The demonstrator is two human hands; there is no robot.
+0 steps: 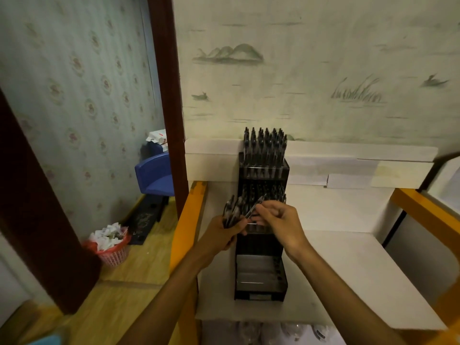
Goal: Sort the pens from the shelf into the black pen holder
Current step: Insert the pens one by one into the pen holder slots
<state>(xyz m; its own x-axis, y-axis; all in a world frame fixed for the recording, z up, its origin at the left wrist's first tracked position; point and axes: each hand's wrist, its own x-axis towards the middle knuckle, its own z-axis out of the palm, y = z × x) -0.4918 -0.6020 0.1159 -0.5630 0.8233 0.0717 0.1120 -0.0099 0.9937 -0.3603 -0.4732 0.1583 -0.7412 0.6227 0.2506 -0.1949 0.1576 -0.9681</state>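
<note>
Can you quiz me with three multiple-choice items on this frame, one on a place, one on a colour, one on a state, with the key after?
1. Where is the top tier of the black pen holder relative to the wall?
A. Against the wall at the back
B. At the shelf's front edge
C. On the floor

2. What colour is the waste basket on the floor?
A. Blue
B. Pinkish red
C. Black

3. What is the left hand doing?
A. Resting flat on the shelf
B. Hanging idle
C. Gripping a bunch of pens

Key: 1 A, the filled top tier stands up in front of the wallpaper. 2 B, its mesh wall is pinkish red, with white paper inside. 3 C, its fingers curl round several pens while the right hand pinches one pen from the bunch.
</note>
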